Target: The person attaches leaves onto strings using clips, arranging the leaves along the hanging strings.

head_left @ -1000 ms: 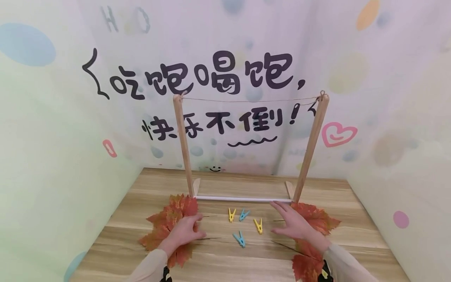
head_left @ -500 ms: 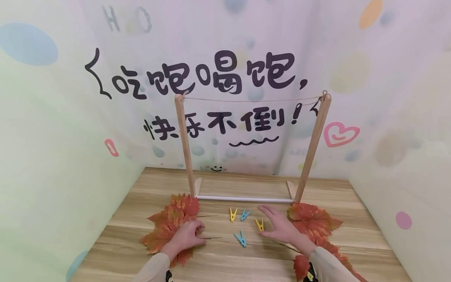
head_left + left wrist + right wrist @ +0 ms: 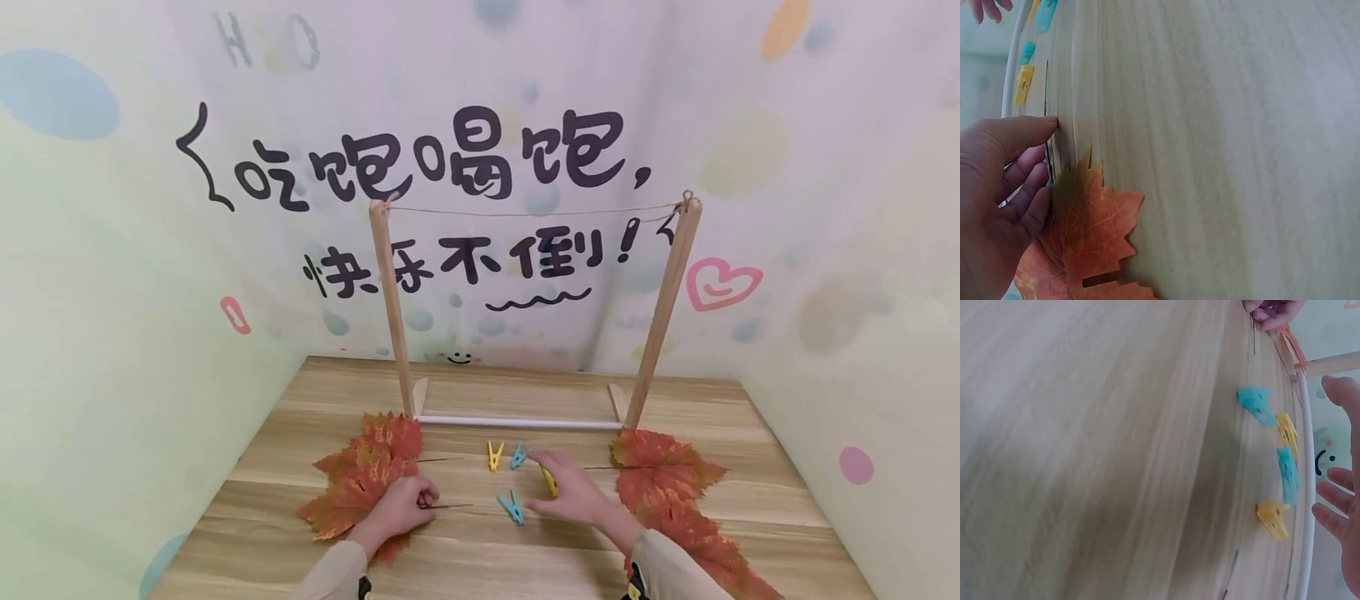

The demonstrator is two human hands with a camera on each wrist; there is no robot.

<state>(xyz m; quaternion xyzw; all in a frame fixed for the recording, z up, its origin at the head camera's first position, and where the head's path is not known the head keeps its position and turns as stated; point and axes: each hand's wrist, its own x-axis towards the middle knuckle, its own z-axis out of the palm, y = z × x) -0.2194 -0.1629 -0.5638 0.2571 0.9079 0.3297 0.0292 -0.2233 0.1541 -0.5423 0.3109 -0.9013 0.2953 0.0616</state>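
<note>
Left on the surface (image 3: 480, 571), a leaf stem (image 3: 454, 506) is lying pinched in the left-hand grip (image 3: 402, 506) | red leaves (image 3: 333, 507) are lying farther left | right-hand grip (image 3: 576, 495) is hovering, fingers parted, beside yellow and blue clothespins (image 3: 512, 507) | far side: a wooden frame (image 3: 395, 325) is standing

Booth (image 3: 112, 292) w/ printed walls (image 3: 525, 75) & wood-grain tbl (image 3: 480, 554).

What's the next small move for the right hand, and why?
Probably lower the right hand and pinch the nearer blue clothespin: that hand holds nothing, its thumb looks close to this clothespin in the head view, and the left hand holds a leaf stem.
</note>
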